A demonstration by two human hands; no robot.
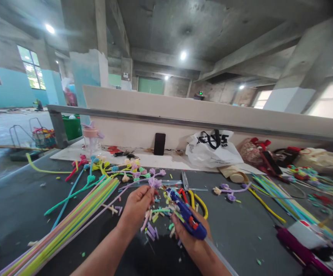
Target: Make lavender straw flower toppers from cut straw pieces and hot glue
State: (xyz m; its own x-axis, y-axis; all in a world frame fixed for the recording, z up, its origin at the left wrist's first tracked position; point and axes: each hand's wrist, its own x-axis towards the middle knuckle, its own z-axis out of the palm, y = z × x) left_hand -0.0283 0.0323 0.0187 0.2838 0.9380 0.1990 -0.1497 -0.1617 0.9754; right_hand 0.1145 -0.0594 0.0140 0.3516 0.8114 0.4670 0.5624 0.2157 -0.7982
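My left hand (139, 205) is closed in a pinch around a small purple pipe-cleaner flower (155, 183) near the middle of the dark table. In my right hand (185, 232) lies a blue hot glue gun (190, 219), its tip pointing toward the flower and a clear glue stick (220, 255) sticking out behind. Between the hands are scattered short cut pieces of coloured pipe cleaner (152, 231). Scissors with yellow and red handles (199, 203) lie just beyond the glue gun, partly hidden by it.
A bundle of long pipe cleaners (77, 226) stretches across the left. Finished flower stems (132, 168) lie behind it. A phone (159, 144) leans on the back board near a white bag (214, 149). At right sit more pipe cleaners (287, 197) and a purple object (294, 245).
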